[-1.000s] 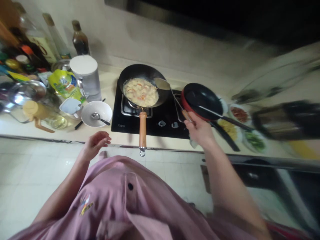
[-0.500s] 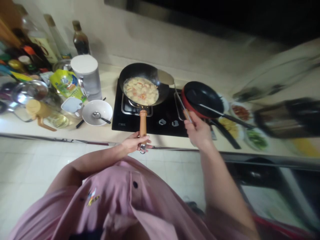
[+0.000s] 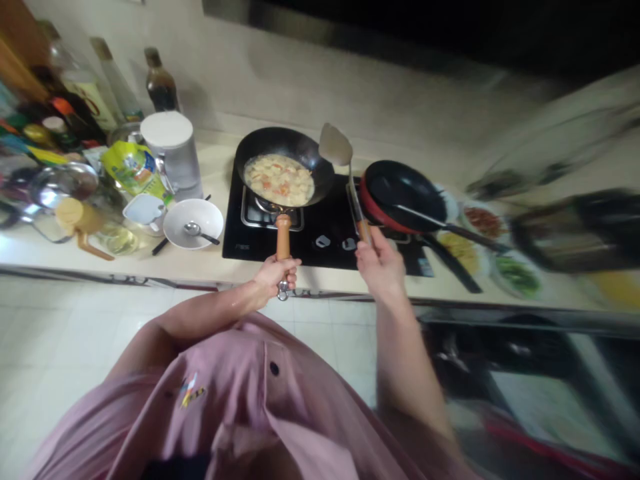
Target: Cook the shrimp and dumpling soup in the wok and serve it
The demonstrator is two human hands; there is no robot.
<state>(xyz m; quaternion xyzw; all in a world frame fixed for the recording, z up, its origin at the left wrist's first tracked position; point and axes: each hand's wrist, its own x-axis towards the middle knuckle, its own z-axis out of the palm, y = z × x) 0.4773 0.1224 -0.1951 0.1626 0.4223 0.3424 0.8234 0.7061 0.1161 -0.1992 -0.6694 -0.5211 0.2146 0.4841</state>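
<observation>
My left hand [image 3: 278, 273] is wrapped round the wooden handle of a black wok [image 3: 317, 150] on the left burner. Pale, saucy food with reddish pieces [image 3: 279, 180] fills the bottom of the wok. In my right hand [image 3: 381, 261] is a spatula [image 3: 336, 145], its fingers closed on the wooden handle. The spatula's metal blade is raised beside the wok's right rim. A red and black frying pan [image 3: 400, 190] rests over the right burner, with a second dark-handled utensil [image 3: 425, 217] lying across it.
A black gas stove [image 3: 260, 245] lies under the pans. To the left stand a white bowl [image 3: 175, 223] holding a spoon [image 3: 193, 230], a lidded jug [image 3: 173, 160] and several bottles. Plates with red food [image 3: 483, 221], yellow food [image 3: 459, 250] and green food [image 3: 517, 275] are at the right.
My right hand has moved left and slightly down. The spatula has turned more upright, and its blade has come away from the wok's inside edge. My left hand still grips the wok handle.
</observation>
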